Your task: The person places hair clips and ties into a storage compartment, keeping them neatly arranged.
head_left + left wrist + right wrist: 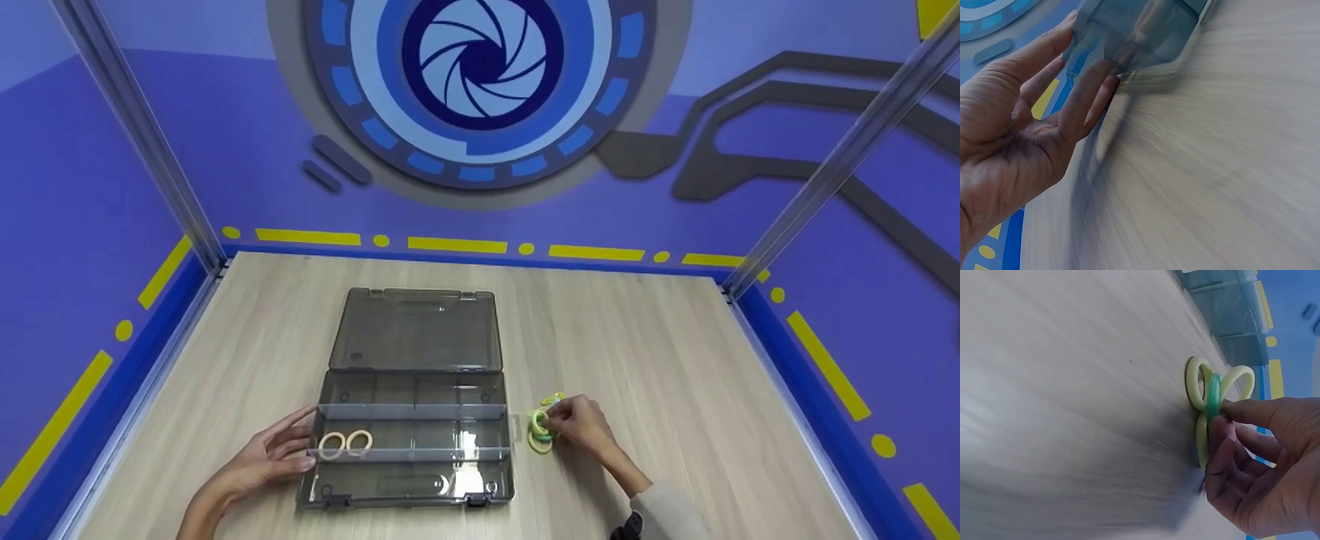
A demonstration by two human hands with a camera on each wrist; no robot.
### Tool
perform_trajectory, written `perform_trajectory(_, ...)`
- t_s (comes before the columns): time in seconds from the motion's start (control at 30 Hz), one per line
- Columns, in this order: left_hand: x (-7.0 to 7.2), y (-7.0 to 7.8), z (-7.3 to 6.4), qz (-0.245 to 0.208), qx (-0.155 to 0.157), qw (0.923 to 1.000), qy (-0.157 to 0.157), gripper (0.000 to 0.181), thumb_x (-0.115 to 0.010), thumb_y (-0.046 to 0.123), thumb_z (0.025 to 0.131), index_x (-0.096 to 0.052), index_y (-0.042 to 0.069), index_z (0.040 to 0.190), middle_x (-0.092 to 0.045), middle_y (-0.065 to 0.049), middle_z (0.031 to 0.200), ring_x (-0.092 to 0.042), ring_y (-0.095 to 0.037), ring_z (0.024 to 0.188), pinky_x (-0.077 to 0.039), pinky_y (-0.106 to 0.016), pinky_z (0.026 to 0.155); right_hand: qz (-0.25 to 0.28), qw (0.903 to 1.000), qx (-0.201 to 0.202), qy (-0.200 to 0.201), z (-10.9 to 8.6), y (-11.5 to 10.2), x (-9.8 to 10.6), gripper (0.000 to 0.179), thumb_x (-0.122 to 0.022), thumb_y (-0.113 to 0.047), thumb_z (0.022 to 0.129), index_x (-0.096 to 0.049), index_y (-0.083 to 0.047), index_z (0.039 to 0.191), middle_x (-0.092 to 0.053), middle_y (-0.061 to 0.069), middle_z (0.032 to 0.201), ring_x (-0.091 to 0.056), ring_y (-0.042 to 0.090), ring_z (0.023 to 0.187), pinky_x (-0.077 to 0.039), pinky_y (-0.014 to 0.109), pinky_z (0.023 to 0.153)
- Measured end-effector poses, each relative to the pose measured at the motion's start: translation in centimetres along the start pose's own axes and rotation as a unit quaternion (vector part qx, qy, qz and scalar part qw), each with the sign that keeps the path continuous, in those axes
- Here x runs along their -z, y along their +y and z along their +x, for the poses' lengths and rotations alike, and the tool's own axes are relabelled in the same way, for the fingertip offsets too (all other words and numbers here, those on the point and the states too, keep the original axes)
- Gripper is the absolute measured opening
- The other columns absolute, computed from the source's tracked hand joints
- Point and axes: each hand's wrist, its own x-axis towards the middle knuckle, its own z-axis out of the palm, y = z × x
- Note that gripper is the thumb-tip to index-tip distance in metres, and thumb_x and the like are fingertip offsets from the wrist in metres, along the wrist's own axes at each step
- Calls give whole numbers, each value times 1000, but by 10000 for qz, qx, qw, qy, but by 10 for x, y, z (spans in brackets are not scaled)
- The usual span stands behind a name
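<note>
- Left hand (262, 457): fingers spread, slightly bent, tips touching left side of smoky transparent plastic compartment box (412, 433), lid open; not clenched.
- Right hand (585, 424): angled inward, thumb and forefinger pinching at pile of pale-yellow and green rings (1213, 396); which ring, can't tell.
- Pile: on pale wood-grain table (637, 337), just right of box.
- Two beige rings (349, 442): middle row, left end.
</note>
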Motion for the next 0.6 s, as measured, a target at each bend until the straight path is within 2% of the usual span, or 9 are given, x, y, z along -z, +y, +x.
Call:
perform_trajectory(0.2, -1, -1, -1, -8, -104, 9999, 8, 88, -72, 9, 95, -16, 8, 164, -35, -32, 152, -54, -15, 129, -53, -24, 98, -101, 9999, -71, 109, -1, 3, -1, 6, -78, -3, 83, -77, 2, 86, -72, 5, 76, -51, 6, 60, -42, 19, 52)
perform_trajectory(0.33, -1, -1, -1, 51, -126, 9999, -9, 89, -71, 8, 95, -15, 7, 164, -35, -32, 153, -53, -19, 131, -51, -22, 99, -149, 9996, -111, 205, -1, 4, 2, 4, -76, -4, 85, -76, 0, 84, -72, 5, 76, -52, 5, 58, -42, 19, 51)
perform_trajectory(0.47, -2, 0, -1, 137, 63, 9998, 108, 89, -72, 12, 95, -15, 10, 164, -35, -30, 154, -50, -27, 136, -51, -23, 98, -162, 9987, -330, 339, 0, 5, 9, 6, -76, -6, 86, -77, -1, 86, -74, 6, 77, -54, 7, 59, -43, 20, 52)
perform_trajectory(0.6, -3, 1, 1, 104, 203, 9995, 195, 90, -72, 15, 95, -16, 12, 165, -37, -28, 155, -50, -29, 137, -51, -25, 98, -147, 9966, -609, 540, 2, 9, 19, 7, -76, -8, 86, -78, -1, 87, -73, 6, 77, -56, 8, 62, -43, 21, 54)
